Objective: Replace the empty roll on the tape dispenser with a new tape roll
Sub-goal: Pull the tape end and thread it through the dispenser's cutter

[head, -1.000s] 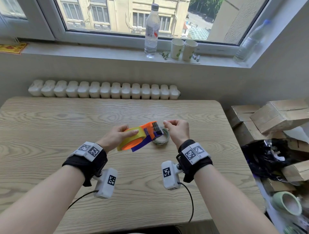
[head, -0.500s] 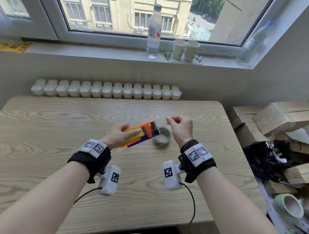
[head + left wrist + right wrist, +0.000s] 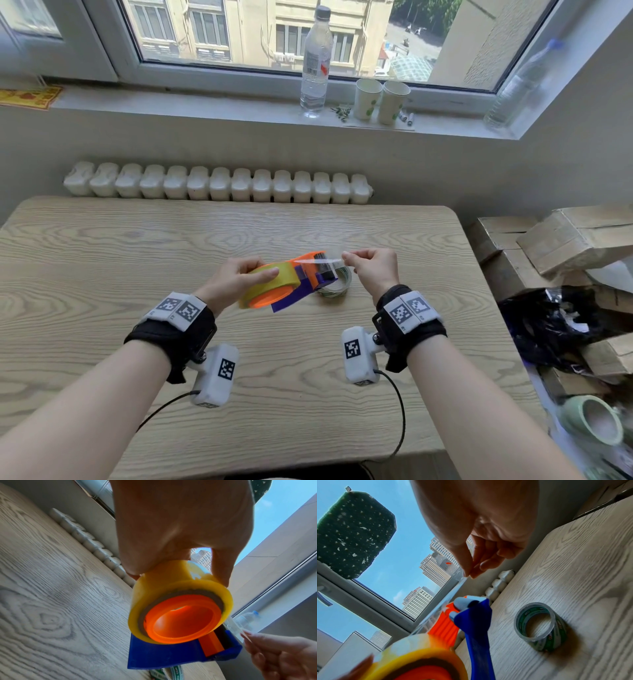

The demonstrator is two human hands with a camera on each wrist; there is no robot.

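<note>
Now my left hand (image 3: 236, 279) grips the roll (image 3: 270, 284) on the dispenser (image 3: 308, 274). My right hand (image 3: 371, 270) pinches the tape end (image 3: 325, 262), stretched sideways between them, so I'd pull right.

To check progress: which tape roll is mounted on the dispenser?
The yellow tape roll, on the orange hub, held by the left hand. The empty roll lies on the table.
</note>
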